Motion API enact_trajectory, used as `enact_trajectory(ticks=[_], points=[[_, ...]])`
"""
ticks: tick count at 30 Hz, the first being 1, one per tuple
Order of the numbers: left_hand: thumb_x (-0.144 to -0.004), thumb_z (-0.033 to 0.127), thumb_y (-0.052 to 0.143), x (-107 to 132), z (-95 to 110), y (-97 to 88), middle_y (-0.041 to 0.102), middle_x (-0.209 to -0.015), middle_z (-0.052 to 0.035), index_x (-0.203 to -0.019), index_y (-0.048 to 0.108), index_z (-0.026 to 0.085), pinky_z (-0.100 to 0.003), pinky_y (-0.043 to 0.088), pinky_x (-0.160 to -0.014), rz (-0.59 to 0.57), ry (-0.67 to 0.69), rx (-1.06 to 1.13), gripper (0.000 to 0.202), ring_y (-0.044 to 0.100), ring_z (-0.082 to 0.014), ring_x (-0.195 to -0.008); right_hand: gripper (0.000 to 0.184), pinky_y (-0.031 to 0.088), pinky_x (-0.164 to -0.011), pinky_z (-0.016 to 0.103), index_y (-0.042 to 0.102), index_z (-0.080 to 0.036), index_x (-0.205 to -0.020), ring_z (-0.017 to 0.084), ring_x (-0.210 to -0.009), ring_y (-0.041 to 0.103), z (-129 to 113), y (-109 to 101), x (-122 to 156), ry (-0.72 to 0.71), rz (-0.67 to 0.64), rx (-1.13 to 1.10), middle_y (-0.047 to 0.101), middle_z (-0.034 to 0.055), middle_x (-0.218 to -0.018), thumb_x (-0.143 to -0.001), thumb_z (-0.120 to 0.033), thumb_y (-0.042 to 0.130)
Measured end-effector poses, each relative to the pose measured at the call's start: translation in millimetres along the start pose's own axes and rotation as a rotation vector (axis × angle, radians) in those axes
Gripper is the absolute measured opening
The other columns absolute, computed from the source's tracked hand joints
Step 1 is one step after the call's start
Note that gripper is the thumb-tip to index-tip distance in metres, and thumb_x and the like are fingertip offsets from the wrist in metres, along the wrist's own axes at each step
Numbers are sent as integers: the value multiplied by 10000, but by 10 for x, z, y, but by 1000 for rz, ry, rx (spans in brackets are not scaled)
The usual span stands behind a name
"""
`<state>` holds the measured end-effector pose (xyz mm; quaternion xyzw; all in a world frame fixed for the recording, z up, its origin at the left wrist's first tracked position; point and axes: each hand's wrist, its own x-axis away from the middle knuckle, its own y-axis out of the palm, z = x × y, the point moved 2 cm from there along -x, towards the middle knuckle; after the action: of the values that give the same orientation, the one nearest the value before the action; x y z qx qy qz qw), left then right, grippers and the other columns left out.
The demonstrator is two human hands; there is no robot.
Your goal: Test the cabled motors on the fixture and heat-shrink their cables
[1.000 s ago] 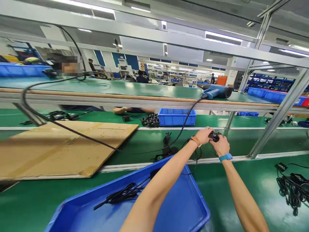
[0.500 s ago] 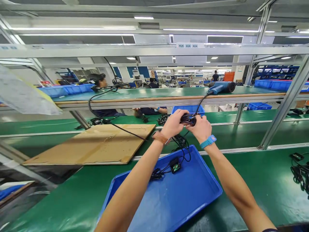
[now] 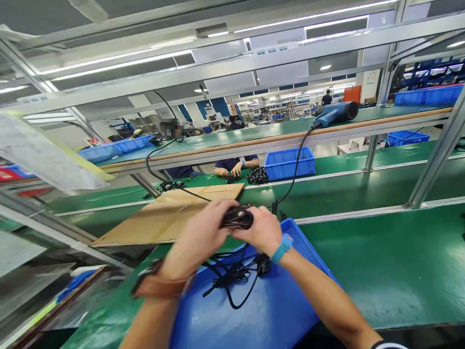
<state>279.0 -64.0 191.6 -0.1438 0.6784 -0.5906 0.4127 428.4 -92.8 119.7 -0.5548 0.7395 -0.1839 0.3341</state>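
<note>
Both hands grip one small black device (image 3: 238, 218) between them, above the near-left part of a blue tray (image 3: 290, 310). My left hand (image 3: 203, 235), with a brown wrist strap, closes on its left end. My right hand (image 3: 259, 232), with a teal wristband, closes on its right end. Black cables (image 3: 232, 274) hang from the device and lie tangled in the tray, ending in a small black block (image 3: 262, 264).
A cardboard sheet (image 3: 170, 215) lies on the green belt to the left. A blue heat gun (image 3: 336, 114) rests on the upper shelf, its cord drooping down. A blue bin (image 3: 289, 164) and a co-worker's hands (image 3: 232, 169) are across the line. Metal frame posts (image 3: 434, 160) stand right.
My hands, still holding the black device, have come back toward me and to the left, over the blue tray. The view has swung left and tilted.
</note>
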Motion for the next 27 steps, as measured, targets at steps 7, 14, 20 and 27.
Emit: enact_trajectory(ticks=[7, 14, 20, 27], points=[[-836, 171, 686, -48, 891, 1480, 722, -1242, -178, -1240, 654, 152, -434, 571, -1017, -602, -68, 34, 405, 721, -330, -1153, 370, 496, -775, 297, 742, -187, -1060, 262, -968, 740, 1662, 465, 759, 357, -134, 125, 780, 103, -1036, -841, -485, 757], [-795, 197, 753, 667, 1172, 2483, 709, -1336, -233, -1406, 551, 108, -481, 525, -1110, -780, -162, 378, 650, 666, -381, -1281, 531, 581, -856, 365, 668, -204, -1318, 324, -1079, 746, 2253, 575, 1545, 452, -281, 509, 684, 164, -1251, -847, -438, 738], [-725, 100, 707, 1086, 1566, 2875, 557, -1543, -242, -1625, 344, 119, -554, 501, -1139, -843, -265, 512, 971, 621, -444, -1323, 801, 573, -1009, 424, 478, -177, -1595, 344, -1345, 621, 2308, 266, 1761, 470, -507, 629, 542, 228, -1523, -830, -265, 697], [-904, 491, 651, 833, 908, 2298, 619, -1417, -202, -1427, 570, 160, -494, 491, -1130, -554, -341, 561, 624, 623, -398, -1303, 454, 507, -1086, 453, 762, -226, -1280, 344, -1296, 648, 1983, -292, 1097, 258, -498, 648, 707, 180, -1342, -1012, -454, 475]])
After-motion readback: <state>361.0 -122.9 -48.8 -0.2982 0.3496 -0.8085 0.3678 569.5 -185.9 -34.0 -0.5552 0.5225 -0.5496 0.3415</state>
